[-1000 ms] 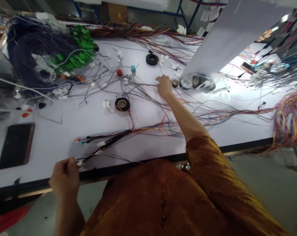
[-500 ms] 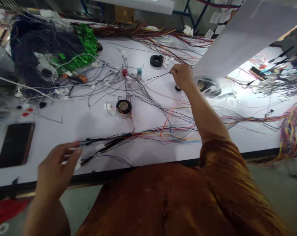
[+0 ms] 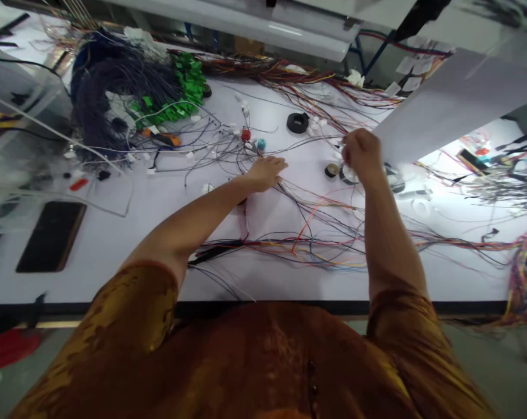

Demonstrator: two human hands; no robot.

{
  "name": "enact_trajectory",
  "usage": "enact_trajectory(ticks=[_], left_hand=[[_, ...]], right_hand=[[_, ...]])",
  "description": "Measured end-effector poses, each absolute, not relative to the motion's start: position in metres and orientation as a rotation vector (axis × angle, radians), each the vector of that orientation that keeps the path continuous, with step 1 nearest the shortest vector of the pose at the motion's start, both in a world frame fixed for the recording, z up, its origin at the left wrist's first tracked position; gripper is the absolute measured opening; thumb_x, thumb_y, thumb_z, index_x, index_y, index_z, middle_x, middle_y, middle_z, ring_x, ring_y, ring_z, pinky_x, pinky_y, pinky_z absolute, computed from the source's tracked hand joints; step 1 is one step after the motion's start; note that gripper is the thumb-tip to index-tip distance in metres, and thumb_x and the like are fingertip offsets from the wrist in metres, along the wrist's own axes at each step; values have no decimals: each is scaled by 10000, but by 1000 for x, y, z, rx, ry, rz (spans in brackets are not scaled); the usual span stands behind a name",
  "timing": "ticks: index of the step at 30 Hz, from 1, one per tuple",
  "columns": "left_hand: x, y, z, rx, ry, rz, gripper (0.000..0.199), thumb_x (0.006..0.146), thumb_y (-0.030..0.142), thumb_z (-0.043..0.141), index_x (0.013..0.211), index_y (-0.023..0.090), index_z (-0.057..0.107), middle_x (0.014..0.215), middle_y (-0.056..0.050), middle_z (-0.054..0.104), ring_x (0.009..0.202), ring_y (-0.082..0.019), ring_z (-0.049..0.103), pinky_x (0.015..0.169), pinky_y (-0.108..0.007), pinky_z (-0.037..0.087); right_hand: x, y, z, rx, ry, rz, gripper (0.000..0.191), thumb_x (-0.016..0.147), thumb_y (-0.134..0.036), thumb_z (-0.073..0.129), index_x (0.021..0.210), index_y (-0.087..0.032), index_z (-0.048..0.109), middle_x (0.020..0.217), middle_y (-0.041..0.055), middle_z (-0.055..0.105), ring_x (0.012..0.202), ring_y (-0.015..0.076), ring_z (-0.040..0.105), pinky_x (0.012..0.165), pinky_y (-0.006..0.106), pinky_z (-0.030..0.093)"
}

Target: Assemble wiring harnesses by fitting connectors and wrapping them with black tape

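The white counter carries loose multicoloured wires. At 12 o'clock, the left hand lies open over them, its grip apart. At 1 o'clock, the right hand curls together beside a small tape roll; whether it clamps a wire cannot be told.

The right hand hides whatever its fingers hold at two o'clock, a white sheet partly covers a dark roll beside it, and a multicoloured wire bundle runs off the picture's edge at four o'clock.
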State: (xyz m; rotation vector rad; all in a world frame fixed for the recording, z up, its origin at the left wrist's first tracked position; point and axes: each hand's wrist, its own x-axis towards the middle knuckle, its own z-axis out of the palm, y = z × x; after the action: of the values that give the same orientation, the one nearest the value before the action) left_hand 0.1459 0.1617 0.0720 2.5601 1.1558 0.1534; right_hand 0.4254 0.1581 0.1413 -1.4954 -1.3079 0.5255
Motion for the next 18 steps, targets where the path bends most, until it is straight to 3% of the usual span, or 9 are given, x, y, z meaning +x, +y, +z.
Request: enact_trajectory(ticks=[3,5,9,11,15,18], left_hand=[[137,180,53,2499,1322,75,426,948,293,519,1343,170,622,1484,-147,564,1413,-331,474,1181,-539,348],[127,185,45,2427,1383,139,436,920,329,577,1306,137,641,1495,-175,540,1421,-355,460,1185,-539,340],[120,196,38,2285,1467,287,646,817,328,726,1375,46,564,1551,-260,442,1483,-378,379,1220,-487,316],[123,207,37,2034,1541,467,728,786,295,760,1423,57,498,1520,-258,471,1450,-354,431,1195,-475,363],[124,231,39,1462,1559,819,477,883,275,630,1332,149,529,1350,-170,602,1223,-277,615,1057,-491,506],[112,244,47,1474,1586,1011,420,837,240,669,1237,176,558,1292,-135,606,1290,-274,546,1154,-508,424]], right_hand=[[463,156,156,-1359,-933,412,171,951,-352,463,808,-266,424,597,-84,345,424,82,245,438,248,170],[483,152,160,-1215,-778,410,142,946,-328,422,814,-282,395,655,-62,327,431,96,238,422,250,154],[476,126,153,-972,-578,483,132,916,-310,465,809,-282,393,719,-40,317,469,107,257,433,244,204],[454,106,150,-911,-539,510,115,913,-327,498,832,-277,433,723,-45,305,477,108,248,444,239,210],[425,69,153,-941,-572,593,121,966,-328,461,878,-248,485,688,-66,294,461,88,258,452,227,234],[433,59,158,-919,-452,589,142,994,-261,390,870,-230,453,674,-81,300,442,60,242,449,210,216]])
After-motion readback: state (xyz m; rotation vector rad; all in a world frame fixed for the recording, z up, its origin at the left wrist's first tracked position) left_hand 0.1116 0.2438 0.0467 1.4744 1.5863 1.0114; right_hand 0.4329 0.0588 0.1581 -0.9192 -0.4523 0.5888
